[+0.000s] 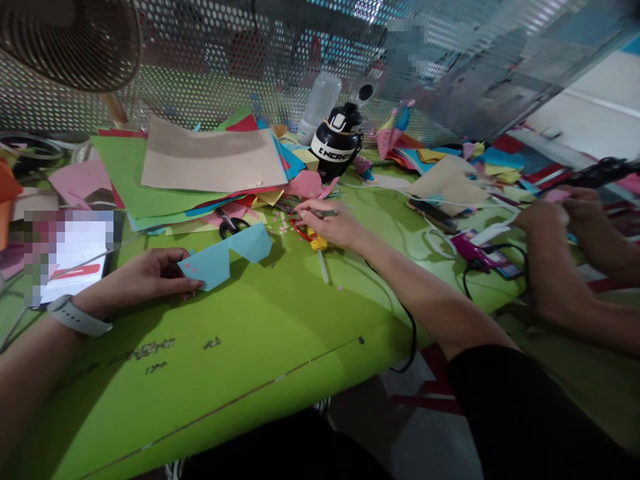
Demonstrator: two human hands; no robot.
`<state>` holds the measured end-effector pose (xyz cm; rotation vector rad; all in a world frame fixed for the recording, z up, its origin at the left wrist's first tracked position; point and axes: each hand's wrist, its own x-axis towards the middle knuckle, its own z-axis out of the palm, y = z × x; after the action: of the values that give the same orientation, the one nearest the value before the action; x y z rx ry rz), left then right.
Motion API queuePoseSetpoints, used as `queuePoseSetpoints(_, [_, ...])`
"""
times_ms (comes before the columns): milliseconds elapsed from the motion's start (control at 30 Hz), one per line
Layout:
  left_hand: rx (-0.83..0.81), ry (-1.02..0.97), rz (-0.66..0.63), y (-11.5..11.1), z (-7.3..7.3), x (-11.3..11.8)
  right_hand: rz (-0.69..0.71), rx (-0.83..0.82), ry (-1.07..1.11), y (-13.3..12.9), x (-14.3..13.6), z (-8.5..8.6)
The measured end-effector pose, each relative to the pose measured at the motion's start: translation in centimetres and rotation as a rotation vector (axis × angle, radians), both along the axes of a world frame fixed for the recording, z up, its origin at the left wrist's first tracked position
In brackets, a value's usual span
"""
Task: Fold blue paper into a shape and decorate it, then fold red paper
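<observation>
My left hand [165, 273] pinches a light blue paper cutout [213, 263] by its left end, thumb on top. The cutout has a notched edge and a few small pink dots. My right hand [325, 223] is closed around a slim, greyish pen-like tool [329, 213], its tip over small paper scraps. Just below that hand lies a yellow object [317, 241] with a red part beside it; their kind is unclear. Between the hands, dark-handled scissors [234, 227] lie partly behind the cutout.
Stacked coloured sheets [215, 160] lie at the back, near a black bottle [337, 143]. A phone [80, 257] is at left, below a fan [70, 43]. On the right, another person's hands [555, 210] work near a purple device [475, 252] with cables. Green covering [280, 333] spans the table.
</observation>
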<state>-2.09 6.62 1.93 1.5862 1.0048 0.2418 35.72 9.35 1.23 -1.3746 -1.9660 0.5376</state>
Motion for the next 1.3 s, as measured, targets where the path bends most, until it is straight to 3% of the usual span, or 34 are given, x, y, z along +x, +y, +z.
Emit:
queuePoseSetpoints(267, [-0.002,-0.005,-0.009,0.0,0.0,0.0,-0.042,-0.047,0.128,0.2,-0.1,0.2])
queuePoseSetpoints(633, [0.0,-0.02,-0.009,0.0,0.0,0.0,0.08,-0.002,0.109,0.4,-0.7,-0.5])
queuePoseSetpoints(1167, [0.034,-0.011,-0.028,0.0,-0.1,-0.1,-0.054,0.0,0.217,0.0,-0.9,-0.7])
queuePoseSetpoints(1300, [0.036,0.006,-0.022,0.0,0.0,-0.1,-0.055,-0.056,0.326,-0.1,-0.6,-0.5])
